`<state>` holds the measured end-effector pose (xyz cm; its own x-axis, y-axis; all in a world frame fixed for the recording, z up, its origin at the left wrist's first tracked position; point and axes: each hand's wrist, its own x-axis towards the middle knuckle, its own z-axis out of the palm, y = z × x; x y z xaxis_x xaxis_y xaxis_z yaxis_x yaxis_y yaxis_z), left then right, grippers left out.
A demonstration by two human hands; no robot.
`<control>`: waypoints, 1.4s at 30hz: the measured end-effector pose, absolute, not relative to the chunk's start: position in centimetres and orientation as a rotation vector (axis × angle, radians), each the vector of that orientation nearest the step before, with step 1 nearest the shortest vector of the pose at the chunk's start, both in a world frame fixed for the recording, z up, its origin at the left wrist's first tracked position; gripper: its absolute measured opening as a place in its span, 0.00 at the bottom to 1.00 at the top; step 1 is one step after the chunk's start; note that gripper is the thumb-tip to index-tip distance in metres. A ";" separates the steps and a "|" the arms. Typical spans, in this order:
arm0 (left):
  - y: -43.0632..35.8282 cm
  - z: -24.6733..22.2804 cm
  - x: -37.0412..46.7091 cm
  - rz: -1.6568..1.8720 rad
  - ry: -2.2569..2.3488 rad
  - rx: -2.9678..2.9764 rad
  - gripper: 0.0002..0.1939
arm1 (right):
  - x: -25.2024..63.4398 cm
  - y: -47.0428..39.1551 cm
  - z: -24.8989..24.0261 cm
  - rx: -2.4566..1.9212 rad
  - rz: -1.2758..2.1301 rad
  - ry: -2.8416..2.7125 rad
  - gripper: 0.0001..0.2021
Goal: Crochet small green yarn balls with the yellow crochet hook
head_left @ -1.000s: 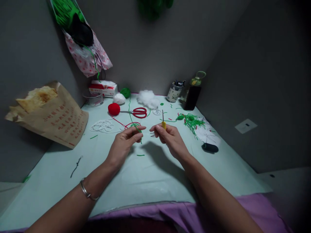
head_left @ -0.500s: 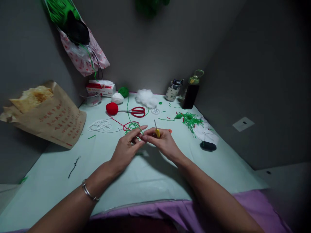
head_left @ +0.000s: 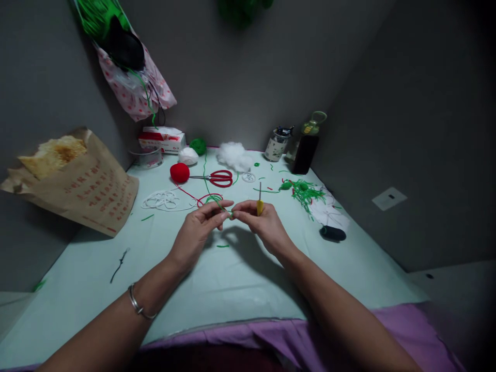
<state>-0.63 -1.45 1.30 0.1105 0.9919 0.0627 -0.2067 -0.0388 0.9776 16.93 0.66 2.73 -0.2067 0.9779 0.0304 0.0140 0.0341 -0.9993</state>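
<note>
Between my fingertips is a small bit of green yarn point(head_left: 231, 213). My left hand point(head_left: 196, 230) pinches it from the left, with a strand running back to loose green yarn point(head_left: 212, 198) on the table. My right hand point(head_left: 263, 225) pinches its other side. Tucked in that same hand is a yellow-handled crochet hook point(head_left: 260, 205), its metal shaft pointing up. Just beyond my hands lie red-handled scissors point(head_left: 220, 178) and a red yarn ball point(head_left: 180, 173). A short green yarn scrap point(head_left: 222, 246) rests on the table below my fingers.
White yarn point(head_left: 160, 200) lies loose at left, near a paper bag of flatbread point(head_left: 96, 191). White stuffing point(head_left: 234, 156), a patterned cup point(head_left: 276, 145) and a dark bottle point(head_left: 306, 152) stand along the back. Green yarn pieces point(head_left: 306, 191) and a dark thread roll point(head_left: 332, 233) lie right.
My hands have drawn slightly apart, showing the green yarn between them. The crochet hook has turned more upright and shifted right with my right hand.
</note>
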 end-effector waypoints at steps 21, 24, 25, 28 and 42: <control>-1.9 0.8 0.0 1.191 1.056 1.626 0.15 | 17.5 0.9 2.9 -1.006 1.391 -1.558 0.09; -1.7 1.1 -0.2 1.180 1.062 1.552 0.17 | 17.6 0.9 2.9 -1.021 1.405 -1.536 0.10; -1.7 1.2 -0.4 1.193 1.072 1.507 0.18 | 17.6 0.9 2.9 -1.031 1.436 -1.502 0.11; -1.6 1.5 -0.7 1.228 1.074 1.403 0.18 | 17.8 1.1 2.9 -1.034 1.554 -1.362 0.14; -1.5 1.4 -0.5 1.207 1.054 1.297 0.14 | 17.4 1.2 2.8 -0.996 1.592 -1.209 0.19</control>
<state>-0.53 -1.52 1.39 0.1115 0.9896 0.0909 -0.0433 -0.0866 0.9953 17.38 1.17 2.82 -0.2939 0.9519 -0.0871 -0.1720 -0.1423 -0.9748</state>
